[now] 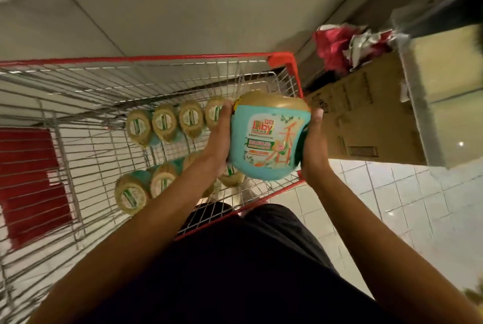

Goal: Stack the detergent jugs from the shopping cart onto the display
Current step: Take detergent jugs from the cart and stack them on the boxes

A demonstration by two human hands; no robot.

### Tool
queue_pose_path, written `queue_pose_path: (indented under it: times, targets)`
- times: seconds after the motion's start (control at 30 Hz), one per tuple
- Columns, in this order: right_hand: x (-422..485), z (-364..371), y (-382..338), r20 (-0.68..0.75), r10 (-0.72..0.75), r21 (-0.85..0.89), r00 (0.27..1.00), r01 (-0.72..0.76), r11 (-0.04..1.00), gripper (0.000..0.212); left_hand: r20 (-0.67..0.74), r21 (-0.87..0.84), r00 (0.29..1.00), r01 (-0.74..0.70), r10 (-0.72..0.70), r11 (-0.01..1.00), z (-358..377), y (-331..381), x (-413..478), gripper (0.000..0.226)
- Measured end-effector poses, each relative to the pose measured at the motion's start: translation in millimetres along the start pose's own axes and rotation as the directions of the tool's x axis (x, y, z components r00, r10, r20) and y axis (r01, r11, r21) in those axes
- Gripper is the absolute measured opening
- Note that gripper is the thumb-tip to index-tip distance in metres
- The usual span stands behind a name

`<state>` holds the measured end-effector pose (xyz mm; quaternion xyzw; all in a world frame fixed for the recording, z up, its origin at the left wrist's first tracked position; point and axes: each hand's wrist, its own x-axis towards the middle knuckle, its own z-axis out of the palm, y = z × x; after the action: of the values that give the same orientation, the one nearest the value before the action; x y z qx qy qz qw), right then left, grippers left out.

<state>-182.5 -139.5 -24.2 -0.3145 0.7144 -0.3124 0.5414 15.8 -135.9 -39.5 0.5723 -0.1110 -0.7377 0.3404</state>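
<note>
1. Jug (266, 138): teal with a gold top and a "Liby" label. It is held up between both hands, with the label turned to the camera and the top pointing away from the person.
2. The left hand (218, 138) grips the jug's left side, its fingers curled over the upper edge.
3. The right hand (315, 140) clasps the right side, palm against the body and thumb lying up toward the gold top.
4. Beneath the hands is the cart (156, 58), a wire basket with a red rim. The held jug hangs over the basket's right side, clear of the wire.
5. Just beyond and left of the left hand, a row of jugs (164, 122) sits on the basket floor with tops facing up. More of them sit under the left forearm, which partly hides them.
6. Well to the left of the hands, a red flap (28, 174) lies against the wire.
7. Just right of the right hand stands a cardboard box (366, 119), outside the basket.
8. Beyond the box, crumpled red and white wrapping (337, 44) rests on its far end.
9. White tiled floor (392, 193) shows below the right forearm.
</note>
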Motion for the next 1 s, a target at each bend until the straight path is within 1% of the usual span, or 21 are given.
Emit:
queue_pose_path:
  times: [0.1,0.13,0.23,0.27,0.37,0.5,0.6,0.67,0.77,1.0]
  targets:
    - [-25,-33,7,-0.07,-0.002,0.039,0.998,0.005,0.999,0.093,0.129,0.105,0.992,-0.007,-0.007,0.994,31,5,-11,0.078]
    - [-33,-44,8,-0.099,-0.001,0.056,0.995,0.007,0.998,0.091,0.165,0.132,0.986,-0.008,-0.014,0.991,43,6,-14,0.081]
    - [-52,-82,12,-0.206,-0.018,0.137,0.978,0.047,0.989,0.075,0.286,0.217,0.957,-0.015,-0.049,0.976,84,5,-20,0.088]
    - [-56,-96,15,-0.241,-0.027,0.173,0.97,0.07,0.982,0.073,0.32,0.245,0.946,-0.02,-0.062,0.969,101,2,-21,0.089]
    - [-67,-140,28,-0.326,-0.012,0.275,0.945,0.107,0.956,0.076,0.406,0.302,0.91,-0.041,-0.089,0.953,151,-15,-26,0.087]
    - [-85,-210,50,-0.394,0.012,0.311,0.919,0.121,0.943,0.076,0.42,0.406,0.899,-0.062,-0.127,0.912,220,-53,-34,0.09]
    - [-101,-267,71,-0.387,0.04,0.316,0.921,0.092,0.944,0.087,0.433,0.441,0.889,-0.066,-0.147,0.895,266,-88,-48,0.089]
    - [-110,-304,85,-0.375,0.049,0.337,0.926,0.087,0.937,0.089,0.431,0.458,0.887,-0.059,-0.164,0.887,294,-112,-58,0.089]
    - [-118,-353,104,-0.376,0.064,0.363,0.924,0.083,0.928,0.084,0.43,0.489,0.884,-0.055,-0.185,0.87,338,-143,-70,0.091]
    - [-117,-448,137,-0.414,0.128,0.425,0.901,0.067,0.903,0.08,0.446,0.528,0.868,-0.058,-0.218,0.847,429,-197,-71,0.088]
